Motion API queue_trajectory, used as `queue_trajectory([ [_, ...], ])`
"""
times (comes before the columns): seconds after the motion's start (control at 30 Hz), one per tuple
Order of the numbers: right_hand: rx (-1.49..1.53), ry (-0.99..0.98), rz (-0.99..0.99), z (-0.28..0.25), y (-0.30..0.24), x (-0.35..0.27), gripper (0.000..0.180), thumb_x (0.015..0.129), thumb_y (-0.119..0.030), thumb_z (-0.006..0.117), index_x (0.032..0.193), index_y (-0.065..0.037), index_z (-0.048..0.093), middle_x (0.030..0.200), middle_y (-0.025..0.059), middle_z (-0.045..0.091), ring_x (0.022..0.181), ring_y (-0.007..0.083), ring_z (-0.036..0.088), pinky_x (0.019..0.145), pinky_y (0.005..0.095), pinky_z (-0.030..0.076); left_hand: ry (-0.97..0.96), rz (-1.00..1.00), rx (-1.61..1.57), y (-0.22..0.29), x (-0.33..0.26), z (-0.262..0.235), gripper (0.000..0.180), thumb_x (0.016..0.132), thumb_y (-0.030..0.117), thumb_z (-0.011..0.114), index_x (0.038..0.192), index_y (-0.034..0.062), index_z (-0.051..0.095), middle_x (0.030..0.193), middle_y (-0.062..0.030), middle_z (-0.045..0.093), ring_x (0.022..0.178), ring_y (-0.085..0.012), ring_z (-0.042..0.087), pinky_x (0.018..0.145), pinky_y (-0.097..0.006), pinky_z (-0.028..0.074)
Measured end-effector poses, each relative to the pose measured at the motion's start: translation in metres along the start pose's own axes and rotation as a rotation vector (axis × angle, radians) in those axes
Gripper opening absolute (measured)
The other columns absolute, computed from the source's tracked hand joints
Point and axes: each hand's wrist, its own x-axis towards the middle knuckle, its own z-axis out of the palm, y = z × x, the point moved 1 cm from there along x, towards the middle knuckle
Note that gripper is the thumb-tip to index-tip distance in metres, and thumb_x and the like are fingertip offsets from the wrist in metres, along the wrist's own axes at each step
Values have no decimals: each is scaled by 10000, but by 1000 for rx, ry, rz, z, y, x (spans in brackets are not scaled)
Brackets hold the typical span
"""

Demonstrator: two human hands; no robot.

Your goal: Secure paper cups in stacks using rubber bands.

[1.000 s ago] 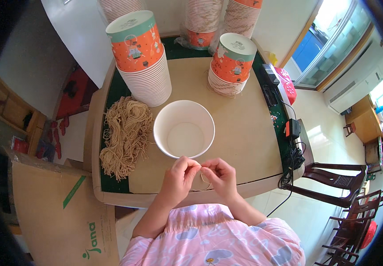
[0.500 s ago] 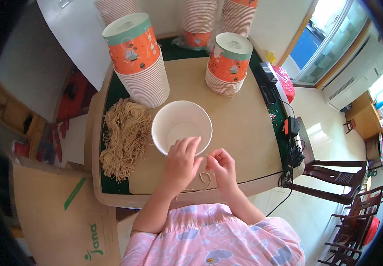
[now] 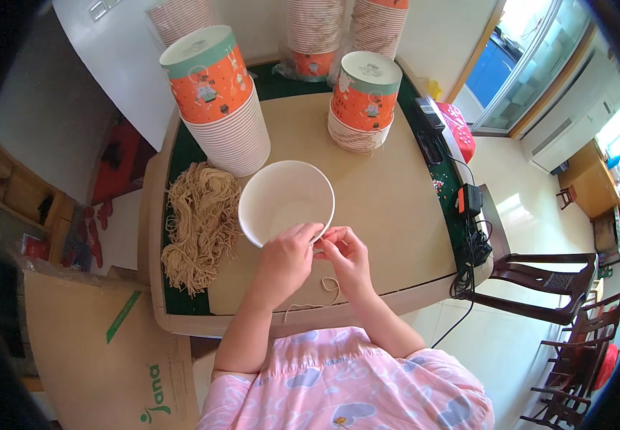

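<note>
A white-lined paper bucket [image 3: 281, 193] stands open side up on the table, leaning slightly toward me. My left hand [image 3: 290, 254] is closed on its near rim, fingers over the edge. Close beside it, my right hand [image 3: 344, 259] pinches a beige string at the rim; the fingertips of both hands nearly meet, and the pinched end is mostly hidden. The string's loose tail [image 3: 330, 287] curls below the hands to the table's front edge. Left of the bucket lies a heap of beige strings [image 3: 199, 229].
Upside-down stacks of orange-and-green paper buckets stand behind, at left [image 3: 224, 132] and right [image 3: 364, 107]; more wrapped stacks [image 3: 315, 29] are at the back. Power adapters and cables [image 3: 471, 202] line the right edge. A cardboard box [image 3: 102, 344] is at lower left, a wooden chair [image 3: 539, 287] at right.
My right hand has moved left and up to the bucket's rim, bringing the string with it. My left hand has gone from hovering over the rim to gripping it.
</note>
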Motion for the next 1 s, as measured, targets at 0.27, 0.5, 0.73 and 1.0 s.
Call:
queue_trajectory([
  [0.27, -52, 39, -40, -6, 3, 0, 32, 904, -7, 575, 928, 1, 555, 995, 53, 568, 875, 141, 616, 757, 289, 554, -53, -12, -21, 5, -1, 6, 290, 846, 30, 559, 1136, 23, 560, 982, -167, 645, 887, -333, 627, 761, -423, 505],
  [0.5, -112, 40, 39, -21, -2, -1, 54, 921, -33, 567, 950, 12, 562, 894, 56, 628, 814, 124, 628, 748, 275, 545, -130, -146, -201, -3, 3, 7, 379, 889, 83, 571, 1260, 16, 529, 914, -198, 672, 826, -325, 661, 722, -388, 514],
  [0.73, -196, -1, 51, -29, -7, 2, 83, 896, -30, 607, 955, 19, 574, 919, 50, 616, 865, 116, 615, 721, 262, 561, -85, -95, -111, -5, 9, 17, 214, 886, 100, 576, 1074, 13, 628, 836, -177, 678, 741, -310, 669, 658, -392, 514],
  [1.0, -314, -45, 48, -34, -9, 3, 112, 921, -37, 573, 1018, 15, 548, 899, 62, 624, 809, 112, 611, 693, 258, 538, -18, -38, -126, -8, 11, 23, 90, 868, 126, 583, 859, 45, 622, 729, -146, 649, 680, -335, 636, 613, -425, 498],
])
